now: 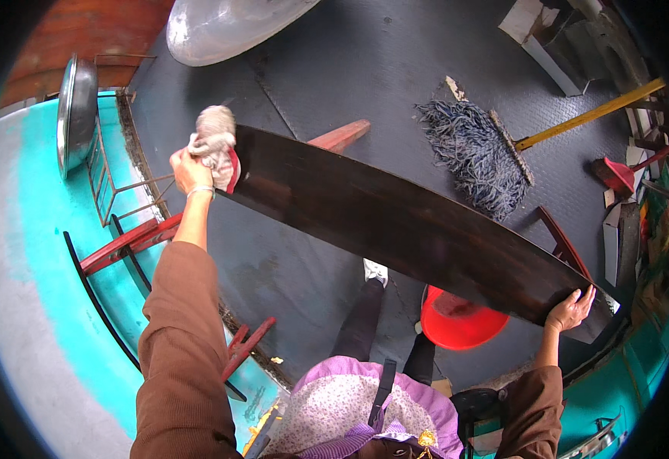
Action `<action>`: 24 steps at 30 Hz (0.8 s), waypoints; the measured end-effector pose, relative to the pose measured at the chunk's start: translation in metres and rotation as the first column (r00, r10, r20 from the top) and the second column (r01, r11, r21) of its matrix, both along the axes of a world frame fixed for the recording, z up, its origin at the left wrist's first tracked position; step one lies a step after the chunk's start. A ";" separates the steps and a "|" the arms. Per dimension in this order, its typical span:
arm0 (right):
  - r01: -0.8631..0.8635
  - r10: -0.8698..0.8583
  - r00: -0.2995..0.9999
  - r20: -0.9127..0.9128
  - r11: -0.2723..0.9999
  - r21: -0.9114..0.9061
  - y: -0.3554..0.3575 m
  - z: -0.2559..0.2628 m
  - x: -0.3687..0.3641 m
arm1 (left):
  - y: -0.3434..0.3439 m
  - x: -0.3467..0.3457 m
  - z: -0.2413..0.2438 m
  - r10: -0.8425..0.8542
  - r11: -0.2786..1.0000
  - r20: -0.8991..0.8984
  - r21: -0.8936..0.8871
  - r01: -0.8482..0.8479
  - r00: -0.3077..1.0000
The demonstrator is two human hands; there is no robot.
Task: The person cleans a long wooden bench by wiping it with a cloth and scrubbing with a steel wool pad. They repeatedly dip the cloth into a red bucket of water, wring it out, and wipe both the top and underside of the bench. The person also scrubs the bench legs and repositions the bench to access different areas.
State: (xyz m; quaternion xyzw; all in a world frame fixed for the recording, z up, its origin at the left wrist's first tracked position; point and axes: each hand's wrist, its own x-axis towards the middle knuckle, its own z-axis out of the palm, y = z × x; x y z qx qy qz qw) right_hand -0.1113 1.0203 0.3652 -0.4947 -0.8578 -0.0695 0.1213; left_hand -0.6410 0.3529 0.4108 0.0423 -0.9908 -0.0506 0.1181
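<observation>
A long dark wooden board (391, 224) spans the view in front of me, running from upper left down to lower right. My left hand (192, 172) is closed on a pale cloth (215, 135) with a red edge, pressed against the board's left end. At the board's right end, my right hand (570, 310) rests with its fingers over the surface and edge; whether its thumb is under the board is hidden. Below the board's right part stands a red plastic basin (460, 327), partly covered by the board. A reddish wooden leg (343, 135) juts out behind the board.
A string mop (472, 155) with a yellow handle lies on the dark floor, a red dustpan (615, 177) farther right. At left are a metal basin (79, 115), a metal rack (102, 178) and an overturned red wooden stool (122, 246). A large metal bowl (225, 28) stands at the top.
</observation>
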 end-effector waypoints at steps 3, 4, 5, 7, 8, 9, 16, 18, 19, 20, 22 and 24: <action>-0.008 0.008 1.000 0.007 1.000 0.029 0.009 0.002 0.007 | 0.043 0.056 -0.003 0.240 0.971 -0.004 -0.011 -0.240 0.971; -0.002 0.001 1.000 0.010 1.000 0.030 0.007 0.000 0.004 | 0.054 0.076 -0.002 0.221 0.975 -0.087 -0.020 -0.223 0.971; 0.000 -0.001 1.000 0.017 0.999 0.038 0.009 0.001 0.003 | 0.072 0.101 -0.001 0.128 0.992 -0.118 0.014 -0.127 0.985; 0.006 -0.007 1.000 0.027 0.999 0.037 0.007 0.003 0.001 | 0.116 0.147 -0.005 0.004 0.990 -0.194 0.142 0.024 0.981; 0.008 -0.009 1.000 0.029 0.999 0.042 0.007 0.006 -0.002 | 0.149 0.169 0.001 -0.015 0.973 -0.157 0.226 0.051 0.988; 0.020 -0.022 0.999 0.032 0.999 0.046 0.005 0.009 -0.007 | 0.169 0.192 -0.008 -0.025 0.939 -0.145 0.337 0.073 0.989; 0.272 -0.258 0.926 0.275 0.962 -0.014 -0.004 0.011 -0.036 | 0.288 0.280 0.051 -0.254 0.873 0.085 0.449 0.191 0.963; -0.010 0.016 0.997 0.079 0.997 -0.077 0.011 0.014 -0.050 | 0.310 0.290 0.068 -0.322 0.805 0.082 0.548 0.227 0.943; -0.207 0.208 0.978 -0.004 0.972 -0.115 -0.022 0.025 -0.088 | 0.310 0.297 0.060 -0.409 0.777 0.110 0.563 0.282 0.906; -0.372 0.330 0.924 -0.191 0.891 -0.261 -0.058 0.033 -0.129 | 0.306 0.302 0.045 -0.489 0.746 0.137 0.578 0.331 0.862; -0.623 0.397 0.758 -0.518 0.678 -0.391 -0.137 0.035 -0.201 | 0.295 0.295 0.005 -0.515 0.795 -0.058 0.341 0.501 0.856; -0.777 0.594 0.629 -0.502 0.458 -0.431 -0.191 0.048 -0.267 | 0.279 0.278 -0.006 -0.557 0.752 -0.160 0.320 0.577 0.815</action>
